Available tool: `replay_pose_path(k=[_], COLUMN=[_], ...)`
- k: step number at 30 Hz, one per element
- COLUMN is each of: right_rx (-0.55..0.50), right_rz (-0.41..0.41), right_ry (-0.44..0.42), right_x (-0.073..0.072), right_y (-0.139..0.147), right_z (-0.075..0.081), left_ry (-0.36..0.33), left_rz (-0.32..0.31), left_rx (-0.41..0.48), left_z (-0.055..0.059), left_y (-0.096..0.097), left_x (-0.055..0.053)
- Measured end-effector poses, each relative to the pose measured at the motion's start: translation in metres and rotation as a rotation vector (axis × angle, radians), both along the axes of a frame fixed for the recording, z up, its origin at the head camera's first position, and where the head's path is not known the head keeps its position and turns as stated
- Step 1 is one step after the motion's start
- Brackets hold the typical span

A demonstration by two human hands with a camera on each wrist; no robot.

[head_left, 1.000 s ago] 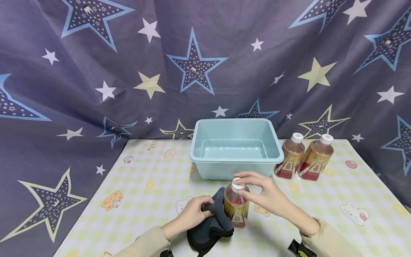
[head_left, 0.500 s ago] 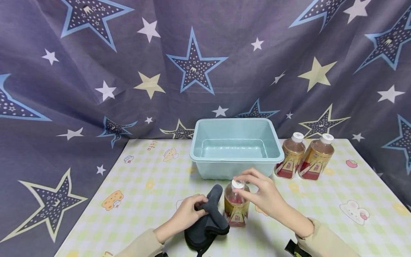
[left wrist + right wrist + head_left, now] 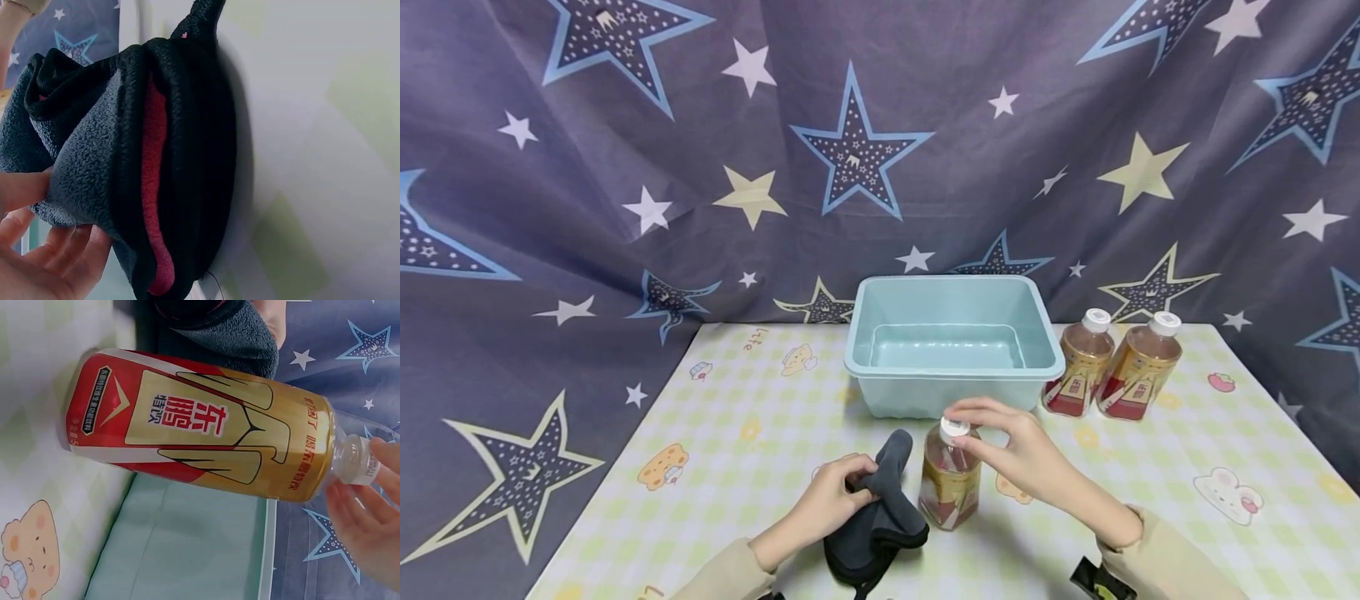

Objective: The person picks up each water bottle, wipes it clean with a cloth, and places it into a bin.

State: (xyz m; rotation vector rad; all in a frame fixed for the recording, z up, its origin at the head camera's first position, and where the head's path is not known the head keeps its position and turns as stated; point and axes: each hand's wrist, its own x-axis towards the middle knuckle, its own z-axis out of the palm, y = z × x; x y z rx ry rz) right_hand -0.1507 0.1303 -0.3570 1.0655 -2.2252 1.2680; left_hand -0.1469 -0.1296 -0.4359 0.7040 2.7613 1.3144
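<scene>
My right hand [image 3: 1018, 454] pinches the white cap [image 3: 954, 429] of a drink bottle [image 3: 951, 483] from above. Its gold and red label fills the middle of the right wrist view, and the bottle leans slightly in the head view. My left hand [image 3: 831, 504] grips a dark grey fleecy cloth [image 3: 874, 525] just left of the bottle. In the left wrist view, the cloth [image 3: 87, 162] is folded, with black edging and a pink-red strip along one opening. Thumb and fingers [image 3: 81, 256] lie on opposite sides of its fold. A narrow strip of table separates cloth from bottle.
Behind the bottle stands a light blue plastic basin [image 3: 955, 393] with nothing visible inside. Two similar bottles, a nearer [image 3: 1078, 367] and a farther right one [image 3: 1138, 367], are beside it. A patterned cloth covers the table [image 3: 737, 467]; a starry curtain [image 3: 685, 150] hangs behind.
The left hand and the grey cloth have drawn away leftward from the bottle. The bottle has turned a little, now tilts slightly, and its base has shifted left under the right hand's grip.
</scene>
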Motion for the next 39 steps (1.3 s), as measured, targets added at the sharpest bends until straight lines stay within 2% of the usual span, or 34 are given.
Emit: replay_pose_path(k=[19, 22, 27, 30, 39], right_rx=[0.117, 0.091, 0.011, -0.024, -0.023], right_rz=[0.179, 0.157, 0.065, 0.033, 0.047], right_ry=[-0.106, -0.106, -0.008, 0.008, -0.011], right_x=[-0.002, -0.002, -0.002, -0.002, -0.002], right_y=[0.010, 0.008, 0.000, -0.002, -0.001], right_z=[0.005, 0.004, -0.003, -0.006, -0.006], left_ry=[-0.010, -0.014, -0.022, -0.029, -0.032], left_rz=[-0.003, -0.005, -0.009, -0.015, -0.004], left_rx=[0.016, 0.016, 0.028, 0.036, 0.044], left_z=[0.001, 0.002, 0.002, 0.002, 0.004], left_y=[0.000, 0.001, 0.001, 0.002, 0.002], left_x=[0.000, 0.001, 0.002, 0.002, 0.001])
